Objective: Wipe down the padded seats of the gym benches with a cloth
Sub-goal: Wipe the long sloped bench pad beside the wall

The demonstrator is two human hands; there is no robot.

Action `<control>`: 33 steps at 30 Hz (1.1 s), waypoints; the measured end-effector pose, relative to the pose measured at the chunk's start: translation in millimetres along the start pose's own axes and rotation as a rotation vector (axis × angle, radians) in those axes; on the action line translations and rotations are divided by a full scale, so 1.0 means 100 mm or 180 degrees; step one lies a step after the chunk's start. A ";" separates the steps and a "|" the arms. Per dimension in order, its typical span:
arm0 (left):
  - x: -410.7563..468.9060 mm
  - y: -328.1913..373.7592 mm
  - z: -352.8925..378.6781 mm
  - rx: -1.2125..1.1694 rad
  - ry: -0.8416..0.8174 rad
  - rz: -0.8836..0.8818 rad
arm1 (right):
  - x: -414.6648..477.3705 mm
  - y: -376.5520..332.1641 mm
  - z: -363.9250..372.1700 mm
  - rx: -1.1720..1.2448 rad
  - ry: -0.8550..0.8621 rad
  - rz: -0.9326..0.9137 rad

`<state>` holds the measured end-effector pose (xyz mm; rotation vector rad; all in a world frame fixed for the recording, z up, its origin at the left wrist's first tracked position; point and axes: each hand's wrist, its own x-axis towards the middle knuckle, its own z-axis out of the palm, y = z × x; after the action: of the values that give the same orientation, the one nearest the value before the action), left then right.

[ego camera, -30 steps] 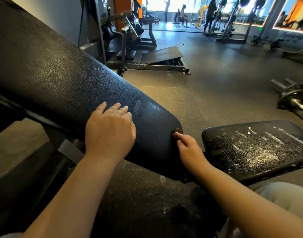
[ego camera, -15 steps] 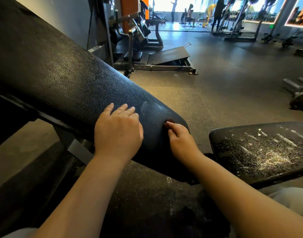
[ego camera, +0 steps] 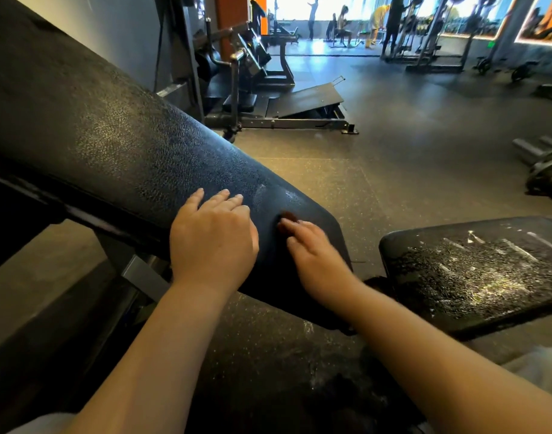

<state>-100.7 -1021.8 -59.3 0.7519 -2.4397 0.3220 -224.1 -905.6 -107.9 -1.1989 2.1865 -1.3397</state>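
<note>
My left hand [ego camera: 213,242] lies flat with straight fingers on the big black slanted pad [ego camera: 118,145]. My right hand [ego camera: 315,255] is just beside it, pressing a small dark cloth [ego camera: 288,217] on the pad's near end. A scuffed seat pad [ego camera: 475,270] sits to the right.
</note>
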 end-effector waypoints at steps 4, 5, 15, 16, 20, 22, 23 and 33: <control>-0.02 -0.03 0.00 0.0037 -0.0009 0.0042 | -0.29 0.05 0.04 -0.0056 -0.0014 -0.0629; -0.02 -0.03 0.00 0.0033 -0.0007 0.0057 | -0.24 0.15 -0.01 0.0024 0.0170 -0.0431; -0.01 -0.03 -0.01 0.0075 -0.0097 0.0079 | -0.23 0.08 -0.04 0.0079 -0.0310 -0.0143; -0.01 -0.03 -0.02 0.0073 -0.0114 0.0079 | -0.28 0.17 -0.08 -0.0090 -0.0292 -0.0207; -0.01 -0.01 -0.04 0.0063 -0.0193 0.0072 | -0.10 0.49 -0.25 -0.0108 0.0216 0.0765; -0.02 -0.01 -0.04 0.0071 -0.0203 0.0041 | -0.01 0.42 -0.26 0.0017 0.0149 0.1009; -0.02 -0.01 -0.03 0.0075 -0.0192 0.0027 | 0.01 0.34 -0.23 0.0045 0.0059 0.0890; -0.01 0.00 -0.02 0.0016 -0.0189 0.0038 | -0.07 0.39 -0.23 -0.0159 0.0088 0.0557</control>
<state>-98.8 -1020.7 -58.3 0.7593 -2.5007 0.3148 -253.9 -878.0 -130.1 -0.9849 2.2972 -1.2440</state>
